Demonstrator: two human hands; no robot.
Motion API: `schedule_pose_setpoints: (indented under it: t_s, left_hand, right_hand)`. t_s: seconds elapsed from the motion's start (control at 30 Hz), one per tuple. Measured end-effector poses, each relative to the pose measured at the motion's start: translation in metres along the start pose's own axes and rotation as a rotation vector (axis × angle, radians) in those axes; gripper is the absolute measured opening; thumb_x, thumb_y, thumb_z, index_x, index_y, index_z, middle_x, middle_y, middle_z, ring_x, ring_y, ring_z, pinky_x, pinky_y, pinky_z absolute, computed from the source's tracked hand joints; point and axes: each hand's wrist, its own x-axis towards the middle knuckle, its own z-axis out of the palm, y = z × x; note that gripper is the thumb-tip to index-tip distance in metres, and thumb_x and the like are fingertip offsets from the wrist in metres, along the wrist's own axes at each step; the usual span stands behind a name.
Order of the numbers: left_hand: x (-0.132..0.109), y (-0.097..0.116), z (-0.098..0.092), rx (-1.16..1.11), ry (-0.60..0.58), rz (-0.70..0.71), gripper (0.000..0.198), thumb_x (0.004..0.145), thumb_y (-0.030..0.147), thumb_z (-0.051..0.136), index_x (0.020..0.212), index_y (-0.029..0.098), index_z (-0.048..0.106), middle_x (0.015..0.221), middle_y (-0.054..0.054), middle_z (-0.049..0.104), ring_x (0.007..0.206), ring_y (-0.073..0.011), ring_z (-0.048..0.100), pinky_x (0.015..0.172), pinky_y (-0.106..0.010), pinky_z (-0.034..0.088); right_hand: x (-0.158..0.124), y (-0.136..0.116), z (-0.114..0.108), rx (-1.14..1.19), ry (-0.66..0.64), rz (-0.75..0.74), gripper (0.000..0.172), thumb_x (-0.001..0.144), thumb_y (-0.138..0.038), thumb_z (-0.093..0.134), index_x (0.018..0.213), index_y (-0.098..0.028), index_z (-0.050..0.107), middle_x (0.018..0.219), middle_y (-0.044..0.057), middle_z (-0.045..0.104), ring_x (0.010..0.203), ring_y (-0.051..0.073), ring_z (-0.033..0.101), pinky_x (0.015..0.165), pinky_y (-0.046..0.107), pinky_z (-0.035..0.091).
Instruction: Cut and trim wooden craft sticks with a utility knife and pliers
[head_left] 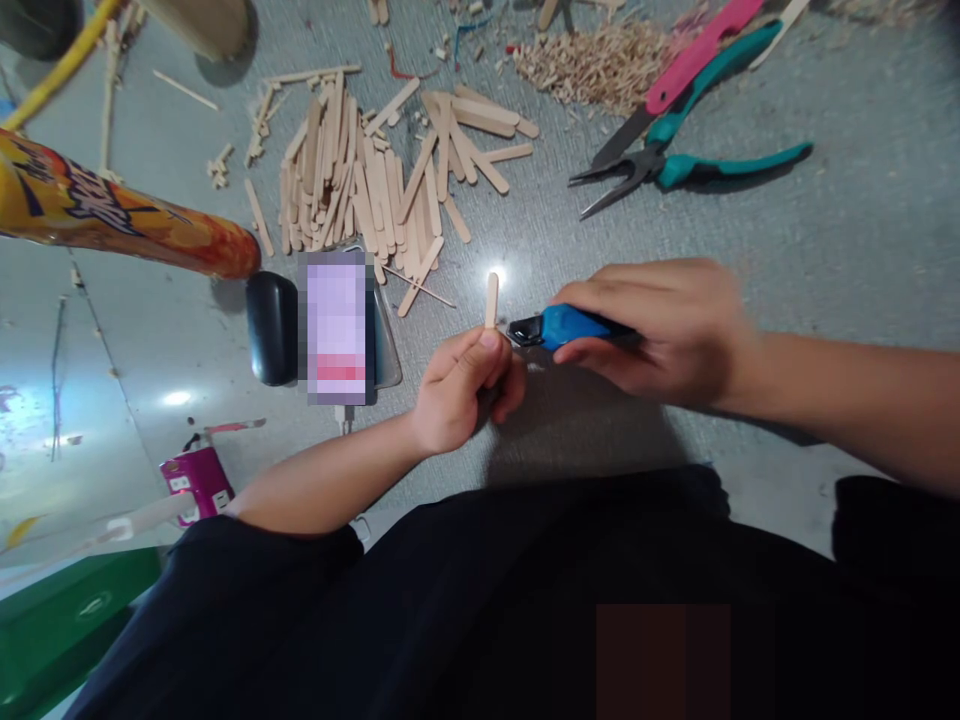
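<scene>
Head view, wooden stick [491,302]: centre, just left of blue tool [574,326]; likely light, stiff, brittle; best pinched at near end.
Left hand [466,388]: pinching it there.
Right hand [667,330]: curled around blue tool.

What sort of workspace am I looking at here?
Likely an informal craft workspace, though the wider room isn't shown: piled wooden craft sticks, a mound of small wood pieces and teal-handled needle-nose pliers lie out together.
</scene>
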Motion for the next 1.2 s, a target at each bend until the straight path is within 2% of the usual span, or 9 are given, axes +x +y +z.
schedule_pose_setpoints:
  t_s: [0.33, 0.5, 0.6, 0.73, 0.9, 1.03, 1.2]
  left_hand:
    - [-0.001, 0.003, 0.002, 0.008, -0.019, 0.017, 0.055, 0.124, 0.052, 0.055, 0.077, 0.024, 0.047, 0.054, 0.005, 0.053, 0.042, -0.0081, 0.042, 0.048, -0.025, 0.031]
    - [0.000, 0.005, 0.003, 0.012, -0.007, -0.008, 0.057, 0.122, 0.055, 0.059, 0.076, 0.025, 0.045, 0.055, 0.005, 0.052, 0.042, -0.0080, 0.040, 0.047, -0.025, 0.030]
    - [0.000, 0.008, 0.004, 0.010, -0.032, -0.040, 0.061, 0.120, 0.060, 0.062, 0.074, 0.025, 0.043, 0.053, 0.006, 0.048, 0.040, -0.0073, 0.036, 0.045, -0.024, 0.029]
    - [-0.004, 0.009, 0.007, -0.008, -0.046, -0.062, 0.060, 0.122, 0.056, 0.060, 0.074, 0.025, 0.041, 0.051, 0.007, 0.044, 0.038, -0.0064, 0.035, 0.044, -0.022, 0.029]
    - [-0.008, 0.004, 0.007, 0.019, -0.069, -0.041, 0.058, 0.122, 0.059, 0.057, 0.077, 0.026, 0.041, 0.054, 0.007, 0.045, 0.038, -0.0069, 0.033, 0.043, -0.023, 0.027]
    - [-0.004, 0.006, 0.005, -0.004, -0.082, -0.035, 0.058, 0.121, 0.060, 0.059, 0.078, 0.026, 0.041, 0.052, 0.007, 0.043, 0.037, -0.0076, 0.032, 0.043, -0.024, 0.027]
    - [0.000, 0.007, 0.004, 0.029, 0.014, -0.133, 0.063, 0.115, 0.070, 0.064, 0.075, 0.027, 0.041, 0.052, 0.007, 0.038, 0.039, -0.0091, 0.034, 0.044, -0.026, 0.027]
  right_hand:
    - [0.001, 0.002, -0.001, 0.071, -0.041, -0.011, 0.048, 0.122, -0.067, 0.059, 0.117, -0.024, 0.080, 0.086, 0.003, 0.073, 0.073, 0.018, 0.064, 0.065, 0.035, 0.043]
    - [0.000, 0.005, 0.001, 0.114, -0.032, -0.012, 0.053, 0.123, -0.069, 0.056, 0.114, -0.023, 0.081, 0.084, 0.002, 0.072, 0.069, 0.017, 0.061, 0.064, 0.034, 0.040]
    - [0.001, 0.005, 0.001, 0.168, -0.041, -0.025, 0.047, 0.122, -0.062, 0.063, 0.112, -0.020, 0.081, 0.082, 0.002, 0.068, 0.068, 0.016, 0.058, 0.064, 0.034, 0.039]
    - [0.002, 0.001, -0.002, 0.227, -0.068, -0.040, 0.037, 0.121, -0.054, 0.069, 0.115, -0.019, 0.080, 0.083, 0.000, 0.065, 0.067, 0.015, 0.055, 0.065, 0.032, 0.039]
    - [0.001, -0.005, -0.001, 0.304, -0.064, -0.017, 0.038, 0.122, -0.057, 0.068, 0.112, -0.022, 0.078, 0.082, -0.002, 0.063, 0.068, 0.014, 0.056, 0.065, 0.030, 0.042]
    - [0.003, -0.005, 0.002, 0.275, -0.058, 0.023, 0.041, 0.122, -0.063, 0.063, 0.112, -0.026, 0.079, 0.087, 0.001, 0.071, 0.073, 0.018, 0.063, 0.068, 0.034, 0.047]
    - [0.005, 0.000, 0.004, 0.171, -0.014, 0.035, 0.049, 0.118, -0.073, 0.064, 0.116, -0.028, 0.083, 0.093, 0.004, 0.079, 0.079, 0.022, 0.071, 0.072, 0.037, 0.051]
